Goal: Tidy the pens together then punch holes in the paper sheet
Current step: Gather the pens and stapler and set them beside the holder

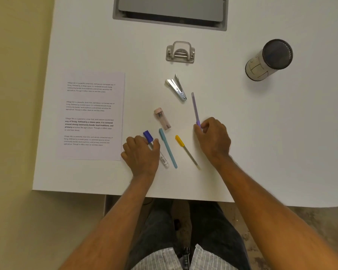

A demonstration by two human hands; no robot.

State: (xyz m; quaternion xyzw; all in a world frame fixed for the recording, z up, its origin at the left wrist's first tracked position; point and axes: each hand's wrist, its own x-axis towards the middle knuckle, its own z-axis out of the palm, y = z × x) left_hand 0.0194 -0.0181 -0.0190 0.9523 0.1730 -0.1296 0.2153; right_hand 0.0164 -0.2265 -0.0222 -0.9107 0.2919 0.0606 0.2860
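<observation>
My left hand [141,152] is closed around a white marker with a blue cap [148,137], whose barrel sticks out below my fingers. A light blue pen [168,149] lies just right of it, and a yellow-capped pen [186,151] lies further right. My right hand [213,139] pinches the near end of a purple pen [195,109] that points away from me. The printed paper sheet [92,115] lies flat to the left. The hole punch [180,52] stands at the back centre.
A metal stapler [177,87] and a small pink tube [162,118] lie between the punch and the pens. A cylindrical pen holder [269,59] lies tipped at the right. A grey cable hatch [171,11] sits at the far edge. The table's near edge [125,193] runs just below my wrists.
</observation>
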